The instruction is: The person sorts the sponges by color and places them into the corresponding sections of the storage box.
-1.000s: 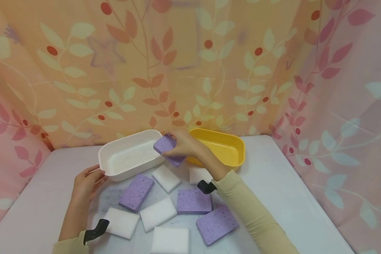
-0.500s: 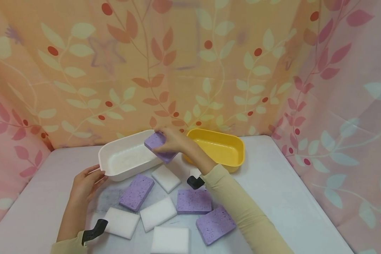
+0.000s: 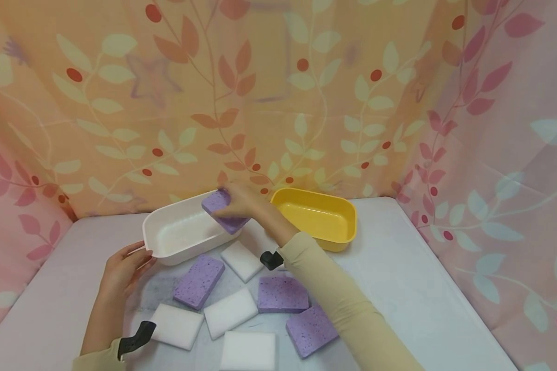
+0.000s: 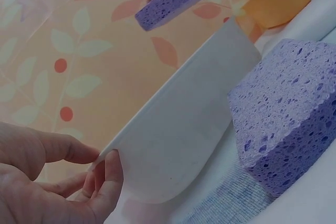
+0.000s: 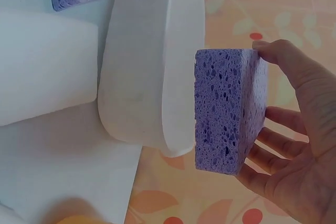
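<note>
My right hand [image 3: 242,200] grips a purple sponge [image 3: 232,224] with thumb and fingertips. It is held up over the right end of a long white tub [image 3: 192,250]. In the right wrist view the held sponge [image 5: 219,114] stands apart from the tub's wall. My left hand [image 3: 123,268] pinches the rim at the tub's left end. Closer in, the left wrist view has the thumb on one side of the rim and fingers on the other. On the table lies a loose purple sponge [image 3: 198,282] in front of the tub.
A yellow tub [image 3: 348,232] stands right of the white one. Two more purple sponges [image 3: 283,295] and several white sponge blocks [image 3: 231,312] lie scattered on the table in front. A patterned curtain [image 3: 241,103] hangs close behind both tubs.
My right hand has carried the purple sponge leftward, from between the two tubs to over the white tub's right end. My left hand stays at the rim.
</note>
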A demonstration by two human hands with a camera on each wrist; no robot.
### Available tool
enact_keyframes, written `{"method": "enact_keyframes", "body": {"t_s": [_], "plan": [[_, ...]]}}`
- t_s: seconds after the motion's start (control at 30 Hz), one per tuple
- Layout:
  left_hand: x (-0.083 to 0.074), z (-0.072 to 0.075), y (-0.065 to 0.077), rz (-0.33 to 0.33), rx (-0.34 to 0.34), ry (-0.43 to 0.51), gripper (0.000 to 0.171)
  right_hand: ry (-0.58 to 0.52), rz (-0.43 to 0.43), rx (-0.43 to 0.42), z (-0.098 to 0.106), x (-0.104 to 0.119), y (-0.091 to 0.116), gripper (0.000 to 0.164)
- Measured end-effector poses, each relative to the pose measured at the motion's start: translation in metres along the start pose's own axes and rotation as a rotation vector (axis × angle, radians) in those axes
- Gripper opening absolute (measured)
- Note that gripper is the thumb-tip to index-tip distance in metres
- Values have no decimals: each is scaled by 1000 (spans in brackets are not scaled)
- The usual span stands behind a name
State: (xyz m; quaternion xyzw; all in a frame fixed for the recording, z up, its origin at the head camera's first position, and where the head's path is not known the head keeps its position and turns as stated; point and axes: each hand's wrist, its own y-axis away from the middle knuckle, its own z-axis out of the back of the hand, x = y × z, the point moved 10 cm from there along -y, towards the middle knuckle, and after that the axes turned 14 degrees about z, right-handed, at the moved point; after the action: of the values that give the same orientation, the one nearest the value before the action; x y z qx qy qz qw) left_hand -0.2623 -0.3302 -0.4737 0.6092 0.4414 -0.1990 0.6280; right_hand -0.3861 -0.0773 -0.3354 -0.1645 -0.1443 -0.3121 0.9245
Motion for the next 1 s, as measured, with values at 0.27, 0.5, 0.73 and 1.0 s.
{"method": "enact_keyframes", "body": {"t_s": [0.27,0.5,0.73,1.0], "plan": [[0,0,3,17,5,27,52,-47,-19,-15,-12,-3,-16,68],[-1,-1,5,3,31,59,31,-39,-34,-41,-21,-8,-26,67],[-2,-5,5,-27,76,104,34,-31,-84,-39,-32,-16,-30,68],[-1,-2,2,0,24,68,26,-25,-106,-36,-42,-24,-35,74]]}}
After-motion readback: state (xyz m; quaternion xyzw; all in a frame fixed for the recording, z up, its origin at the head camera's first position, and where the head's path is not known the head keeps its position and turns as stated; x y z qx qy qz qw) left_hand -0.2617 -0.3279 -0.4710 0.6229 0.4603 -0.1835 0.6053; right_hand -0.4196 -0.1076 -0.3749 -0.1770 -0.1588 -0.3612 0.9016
